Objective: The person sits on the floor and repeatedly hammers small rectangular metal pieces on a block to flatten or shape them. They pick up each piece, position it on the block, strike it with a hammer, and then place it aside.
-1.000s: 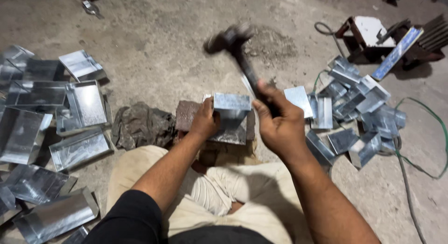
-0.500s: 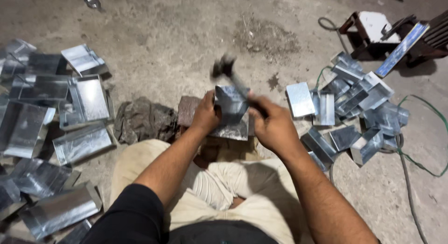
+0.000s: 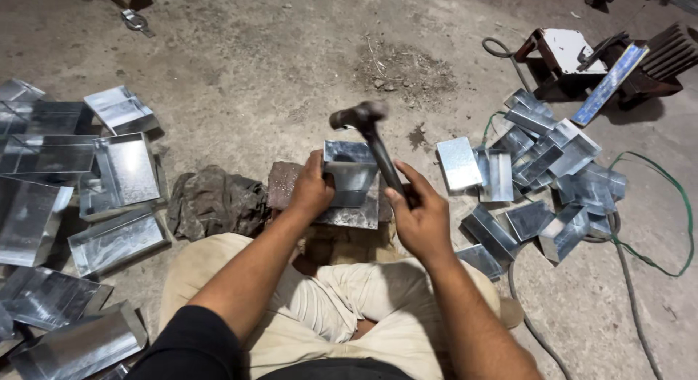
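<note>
Head view, right hand: the right hand (image 3: 422, 219) is closed around the handle of a hammer (image 3: 374, 144), whose dark head is raised above the work and slightly blurred
Head view, left hand: the left hand (image 3: 311, 191) grips the left side of a folded metal box piece (image 3: 350, 173), fingers wrapped over its edge
Box piece: shiny sheet metal, standing on a flat metal sheet (image 3: 349, 214) that lies across a reddish brick (image 3: 282, 184) on the concrete floor (image 3: 254, 53), just in front of the person's crossed legs in beige trousers
Left of the brick: a crumpled dark rag (image 3: 214, 200), touching the brick
Far left: larger open metal trays (image 3: 116, 169) spread over the floor, some overlapping
Right side: a heap of smaller folded metal pieces (image 3: 545, 176), near the right hand but apart from it
Cables: a green wire (image 3: 672, 198) and a grey cable (image 3: 629, 293) curve round the heap
Top right: a dark stand with a white top (image 3: 567, 49)
</note>
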